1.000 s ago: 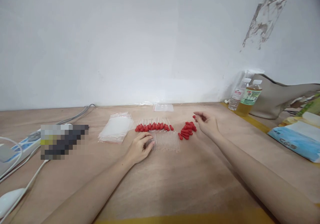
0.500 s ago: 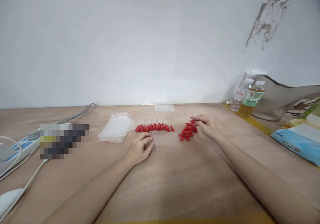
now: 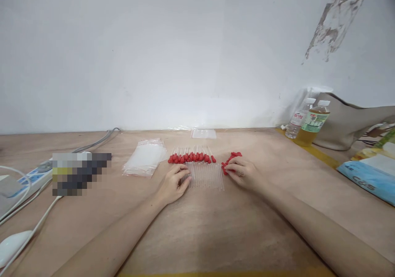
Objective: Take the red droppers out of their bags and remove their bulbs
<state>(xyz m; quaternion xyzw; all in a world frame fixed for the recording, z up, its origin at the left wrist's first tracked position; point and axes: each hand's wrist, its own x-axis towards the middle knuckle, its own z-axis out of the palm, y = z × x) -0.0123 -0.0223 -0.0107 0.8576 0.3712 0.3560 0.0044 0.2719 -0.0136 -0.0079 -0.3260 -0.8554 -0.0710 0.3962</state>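
Observation:
A row of clear glass tubes (image 3: 206, 175) lies on the wooden table (image 3: 216, 227). My left hand (image 3: 173, 183) rests at the row's left end, fingertips touching the tubes. My right hand (image 3: 243, 173) lies at the row's right end, over the near part of a pile of red rubber bulbs (image 3: 232, 158); whether it grips one I cannot tell. Behind the bare tubes lies a row of tubes fitted with red bulbs (image 3: 191, 157).
A stack of clear plastic bags (image 3: 144, 157) lies left of the tubes, a smaller bag (image 3: 203, 133) by the wall. Power strip and cables (image 3: 29, 178) at far left. Two bottles (image 3: 308, 119), a grey bag (image 3: 352, 122) and a blue tissue pack (image 3: 367, 176) at right.
My right hand has come down from above the red bulbs, back and left to the right end of the bare tubes. My left hand has stayed put.

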